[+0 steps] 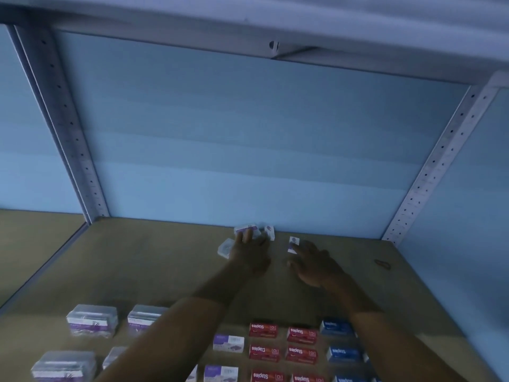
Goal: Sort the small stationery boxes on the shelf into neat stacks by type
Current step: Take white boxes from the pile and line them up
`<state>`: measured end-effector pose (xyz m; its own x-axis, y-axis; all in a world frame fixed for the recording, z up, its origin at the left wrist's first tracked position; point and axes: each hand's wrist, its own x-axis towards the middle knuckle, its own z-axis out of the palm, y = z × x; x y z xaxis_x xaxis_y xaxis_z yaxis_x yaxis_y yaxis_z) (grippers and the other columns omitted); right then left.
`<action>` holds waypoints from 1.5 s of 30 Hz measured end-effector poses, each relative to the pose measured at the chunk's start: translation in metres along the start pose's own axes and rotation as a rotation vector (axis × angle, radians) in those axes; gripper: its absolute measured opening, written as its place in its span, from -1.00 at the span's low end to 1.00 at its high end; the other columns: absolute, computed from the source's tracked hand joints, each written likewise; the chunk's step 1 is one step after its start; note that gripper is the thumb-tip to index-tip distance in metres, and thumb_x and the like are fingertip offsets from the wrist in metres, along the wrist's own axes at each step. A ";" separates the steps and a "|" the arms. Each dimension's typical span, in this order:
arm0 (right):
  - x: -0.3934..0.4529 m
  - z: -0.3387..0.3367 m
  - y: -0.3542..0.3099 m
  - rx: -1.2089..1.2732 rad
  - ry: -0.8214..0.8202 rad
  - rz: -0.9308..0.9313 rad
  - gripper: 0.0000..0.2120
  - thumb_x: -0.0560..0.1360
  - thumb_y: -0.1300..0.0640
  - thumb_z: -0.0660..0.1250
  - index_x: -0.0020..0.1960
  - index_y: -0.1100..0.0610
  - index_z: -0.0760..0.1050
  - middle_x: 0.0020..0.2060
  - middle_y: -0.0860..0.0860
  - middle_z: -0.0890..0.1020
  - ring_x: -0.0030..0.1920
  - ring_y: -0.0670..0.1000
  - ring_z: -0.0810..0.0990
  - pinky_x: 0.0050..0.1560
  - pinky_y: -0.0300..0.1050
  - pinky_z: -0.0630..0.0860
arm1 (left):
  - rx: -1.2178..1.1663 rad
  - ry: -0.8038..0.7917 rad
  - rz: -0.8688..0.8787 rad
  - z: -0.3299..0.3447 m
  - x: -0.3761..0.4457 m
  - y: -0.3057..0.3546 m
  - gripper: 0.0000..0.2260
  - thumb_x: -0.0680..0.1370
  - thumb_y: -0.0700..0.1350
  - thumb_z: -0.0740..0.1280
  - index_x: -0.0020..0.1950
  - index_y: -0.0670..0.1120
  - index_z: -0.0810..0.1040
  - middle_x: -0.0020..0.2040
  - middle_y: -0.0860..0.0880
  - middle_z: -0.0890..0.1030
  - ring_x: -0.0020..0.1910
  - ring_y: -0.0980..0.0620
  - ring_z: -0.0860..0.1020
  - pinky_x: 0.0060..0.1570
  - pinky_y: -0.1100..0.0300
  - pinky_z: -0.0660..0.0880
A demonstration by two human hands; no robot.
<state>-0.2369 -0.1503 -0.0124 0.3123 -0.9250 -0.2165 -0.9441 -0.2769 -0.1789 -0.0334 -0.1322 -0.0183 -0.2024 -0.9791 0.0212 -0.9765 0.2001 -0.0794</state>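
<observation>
A: Biggest thing first?
B: Brown shelf [154, 266], light blue back panel [248, 139] behind it, perforated metal uprights [66, 125] either side. Using the back panel as reference from here on.

A: Boxes?
B: Sorted groups sit far from the back panel, along the near edge. Clear-wrapped purple-and-white packs [92, 321] on the left. Small white-and-purple boxes [228, 343] in the middle. Red Staples boxes [264, 330] in two columns right of those. Blue Staples boxes [337, 328] in a column furthest right. Rows look tidy; frame is blurry, so stack heights unreadable.

A: Unsorted?
B: Loose cluster of small white-and-purple boxes [248, 230] right against the foot of the back panel, roughly centre. One clear small case [224, 248] just in front of them, to the left. One white-and-purple box [293, 244] a bit right of the cluster, near the panel, standing on end.

A: Hands?
B: Both arms are stretched toward the back panel. Left hand [252, 250] is over the cluster, fingers spread and extended onto the boxes; can't tell if it has a grip on any. Right hand [314, 264] is splayed wide, a fingertip touching the standing box, nothing held.

A: Anything else?
B: Small dark thing [382, 263] on the shelf, right side, near the panel. Too blurred to identify.
</observation>
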 end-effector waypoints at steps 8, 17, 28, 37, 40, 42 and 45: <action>-0.003 0.007 0.001 -0.122 0.069 -0.096 -0.51 0.70 -0.05 0.02 0.62 -0.07 0.11 0.64 -0.13 0.01 0.50 0.23 0.30 0.43 0.15 0.30 | 0.055 -0.019 0.055 -0.014 0.003 -0.006 -0.55 0.62 0.05 0.09 0.49 -0.04 0.27 0.51 0.00 0.30 0.47 -0.18 0.15 0.36 -0.11 0.14; -0.029 0.017 0.013 -0.033 0.091 -0.206 -0.47 0.68 0.19 0.13 0.62 -0.02 0.16 0.63 -0.09 0.09 0.60 0.11 0.15 0.56 0.01 0.14 | 0.117 0.008 0.207 -0.016 -0.036 0.001 -0.60 0.62 0.06 0.08 0.43 0.01 0.38 0.43 -0.04 0.40 0.41 -0.27 0.22 0.28 -0.13 0.24; -0.062 0.020 0.017 -0.061 0.186 -0.264 -0.55 0.62 0.14 0.25 0.49 -0.04 0.38 0.45 -0.04 0.44 0.45 0.10 0.34 0.44 0.03 0.32 | -0.102 0.113 0.279 -0.018 -0.086 0.005 -0.57 0.58 -0.12 0.17 0.47 0.03 0.36 0.47 0.01 0.37 0.45 -0.15 0.21 0.38 -0.06 0.23; -0.060 0.003 0.015 -0.007 0.188 -0.298 -0.73 0.61 0.05 0.32 0.30 -0.04 0.59 0.27 -0.06 0.59 0.26 0.01 0.48 0.34 -0.11 0.32 | 0.038 0.051 0.256 -0.020 -0.055 -0.011 -0.60 0.61 0.02 0.20 0.46 0.12 0.38 0.48 0.11 0.40 0.55 -0.11 0.09 0.43 -0.01 0.12; -0.064 0.001 0.017 0.024 0.197 -0.266 -0.83 0.54 0.01 0.40 0.13 -0.03 0.59 0.10 -0.08 0.58 0.13 -0.02 0.49 0.14 -0.10 0.41 | 0.057 0.077 0.290 -0.018 -0.053 -0.006 -0.64 0.59 0.13 0.22 0.38 0.10 0.46 0.43 0.07 0.46 0.51 -0.12 0.19 0.40 -0.01 0.18; -0.069 -0.001 0.017 0.076 0.202 -0.254 -0.88 0.49 0.03 0.45 -0.01 -0.04 0.55 -0.01 -0.11 0.59 0.01 -0.07 0.51 0.03 -0.08 0.49 | 0.094 0.096 0.334 -0.018 -0.054 -0.004 -0.64 0.58 0.16 0.24 0.34 0.10 0.49 0.40 0.05 0.49 0.48 -0.13 0.25 0.38 -0.04 0.23; -0.075 -0.003 0.017 0.126 0.214 -0.256 -0.88 0.46 0.11 0.46 -0.16 -0.02 0.52 -0.18 -0.12 0.62 -0.16 -0.13 0.54 -0.09 -0.02 0.58 | 0.126 0.120 0.397 -0.020 -0.058 -0.003 -0.67 0.60 0.16 0.21 0.31 0.09 0.52 0.35 0.04 0.53 0.44 -0.11 0.31 0.37 -0.05 0.25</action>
<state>-0.2772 -0.0861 0.0036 0.4953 -0.8670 0.0545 -0.8136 -0.4849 -0.3208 -0.0200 -0.0752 0.0010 -0.5749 -0.8143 0.0799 -0.8061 0.5470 -0.2257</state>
